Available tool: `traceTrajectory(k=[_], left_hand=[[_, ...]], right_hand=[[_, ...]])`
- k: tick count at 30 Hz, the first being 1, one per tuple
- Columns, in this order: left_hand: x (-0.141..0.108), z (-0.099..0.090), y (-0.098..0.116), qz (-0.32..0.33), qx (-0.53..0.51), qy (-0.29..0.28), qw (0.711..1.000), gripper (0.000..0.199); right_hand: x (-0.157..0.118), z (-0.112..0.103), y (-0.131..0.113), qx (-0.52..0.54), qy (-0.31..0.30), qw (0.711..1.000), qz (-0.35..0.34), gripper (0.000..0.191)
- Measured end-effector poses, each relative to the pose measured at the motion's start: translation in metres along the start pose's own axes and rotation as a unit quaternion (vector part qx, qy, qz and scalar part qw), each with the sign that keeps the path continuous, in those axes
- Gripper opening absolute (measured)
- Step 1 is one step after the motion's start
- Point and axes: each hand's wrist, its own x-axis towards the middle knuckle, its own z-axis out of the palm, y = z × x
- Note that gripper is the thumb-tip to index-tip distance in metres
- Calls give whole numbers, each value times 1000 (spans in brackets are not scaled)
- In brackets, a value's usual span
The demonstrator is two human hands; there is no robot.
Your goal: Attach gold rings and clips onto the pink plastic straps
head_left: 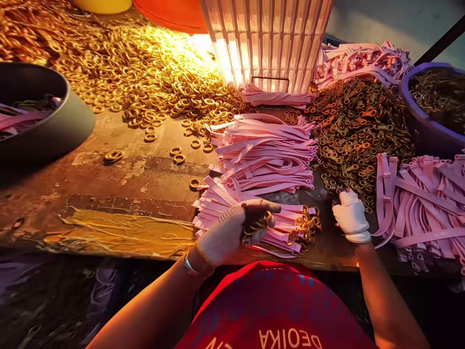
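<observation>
White-gloved left hand [223, 235] is curled around several gold rings [258, 225], above the near pink straps [218, 199]. The right hand [350, 215] has its fingers bunched together beside the metal clasps [359, 131]; its grip cannot be determined. Loose rings [145, 72] lie far left.

Tabletop [145, 186] lay largely open left of the left hand [232, 230], while pink straps [265, 160] crowded its front and piled clasps [359, 126] blocked passage ahead of the right hand [350, 215].
</observation>
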Motion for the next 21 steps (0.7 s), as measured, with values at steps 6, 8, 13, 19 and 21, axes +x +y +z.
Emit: traceTrajectory(k=[6, 8, 13, 19, 21], left_hand=[[1, 2, -9, 52, 46, 17, 997, 28], [4, 4, -12, 57, 56, 3, 997, 31], [8, 5, -19, 50, 80, -30, 995, 39], [-10, 14, -20, 86, 90, -63, 990, 33], [-12, 16, -22, 157, 88, -57, 982, 28]], right_hand=[[-35, -29, -50, 279, 52, 929, -237, 28], [-51, -42, -76, 285, 46, 901, -324, 33], [-68, -58, -123, 193, 21, 888, -416, 27], [-72, -56, -124, 290, 1, 872, -396, 30], [-75, -49, -117, 340, 28, 866, -365, 35]])
